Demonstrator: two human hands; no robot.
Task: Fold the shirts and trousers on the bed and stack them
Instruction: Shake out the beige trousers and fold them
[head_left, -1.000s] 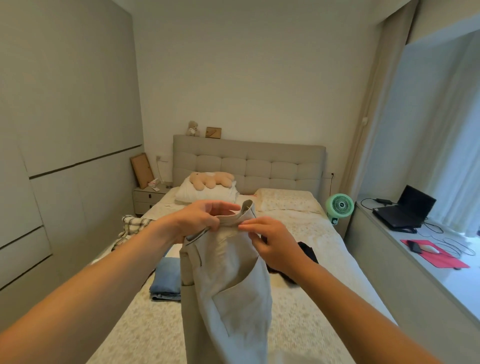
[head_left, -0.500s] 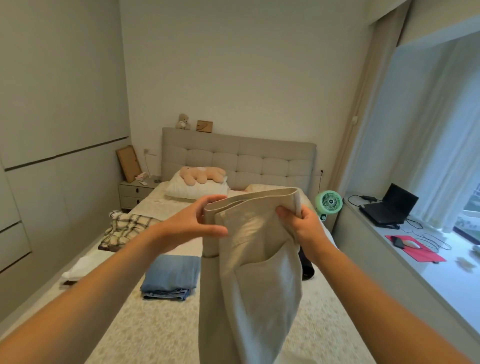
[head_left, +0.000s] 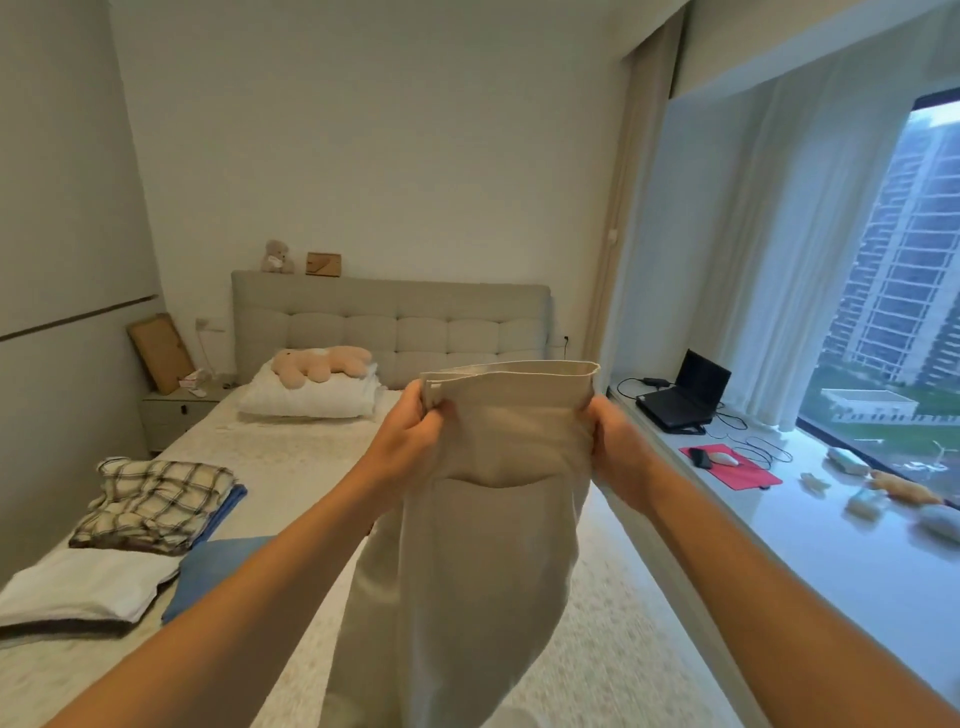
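Beige cotton trousers held up over the bed
Left hand and right hand each grip a waistband end (legs hanging).

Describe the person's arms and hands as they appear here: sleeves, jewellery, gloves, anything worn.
Both forearms are bare from the bottom edge of the view up to the wrists; no sleeve shows on either. The left hand and right hand wear no gloves, and no watch, bracelet or ring is visible. The fingertips are mostly hidden in cloth, so the nails cannot be judged.
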